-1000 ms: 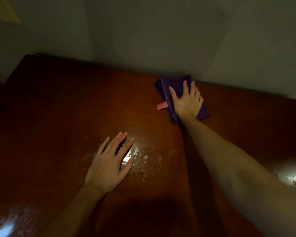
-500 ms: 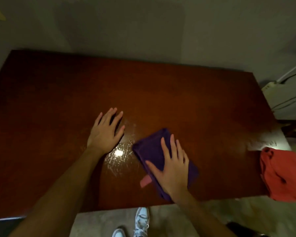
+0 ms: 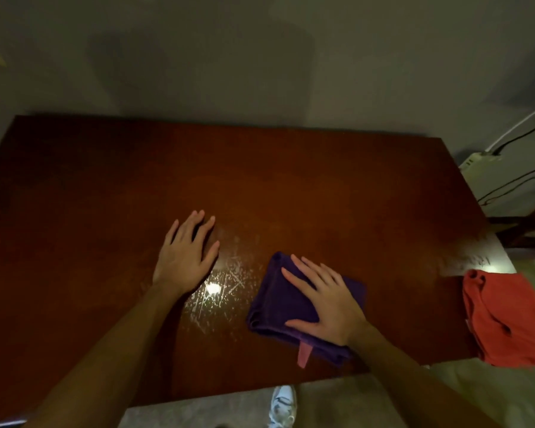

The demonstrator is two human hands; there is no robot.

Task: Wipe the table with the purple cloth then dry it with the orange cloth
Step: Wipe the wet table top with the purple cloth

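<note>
Right hand (image 3: 328,301) lay flat, fingers straight, pressing the folded purple cloth (image 3: 278,304) near the tabletop's (image 3: 291,186) front edge. Left hand (image 3: 186,254) rested open beside it. Cloth looked soft and light, probably best pushed under a flat palm. Orange cloth (image 3: 507,316) sat crumpled at the right corner.

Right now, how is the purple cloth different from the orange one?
The purple cloth is folded flat; the orange cloth is crumpled. The right hand presses on the purple cloth; nothing touches the orange cloth. The purple cloth lies near the table's front edge, the orange at its right corner. Both rest on the table.
</note>
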